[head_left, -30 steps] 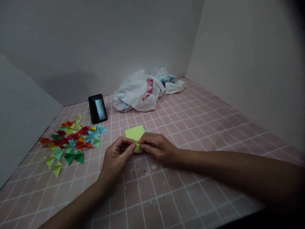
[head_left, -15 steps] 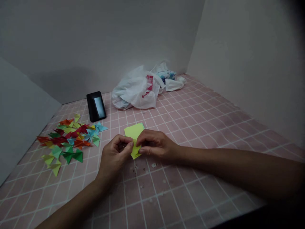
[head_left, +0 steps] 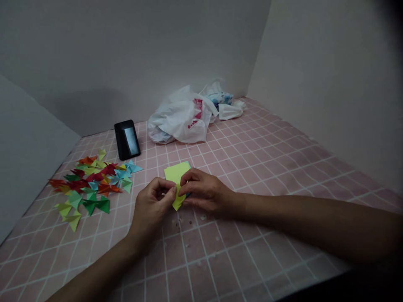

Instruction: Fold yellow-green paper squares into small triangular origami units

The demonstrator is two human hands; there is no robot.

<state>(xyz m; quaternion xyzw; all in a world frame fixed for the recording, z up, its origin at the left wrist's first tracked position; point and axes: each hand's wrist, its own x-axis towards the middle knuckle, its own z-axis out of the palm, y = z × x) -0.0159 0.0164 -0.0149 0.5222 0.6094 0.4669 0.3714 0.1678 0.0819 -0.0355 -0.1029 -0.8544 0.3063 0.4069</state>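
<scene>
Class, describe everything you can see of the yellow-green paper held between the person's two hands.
The yellow-green sheet of paper looks like thin, matte craft paper. Its upper part stands out as a flat, angular flap, while a narrower pointed part hangs below, suggesting a fold. A thin blue edge shows behind its upper right side. The left hand and right hand pinch it from either side, hiding its middle.
</scene>
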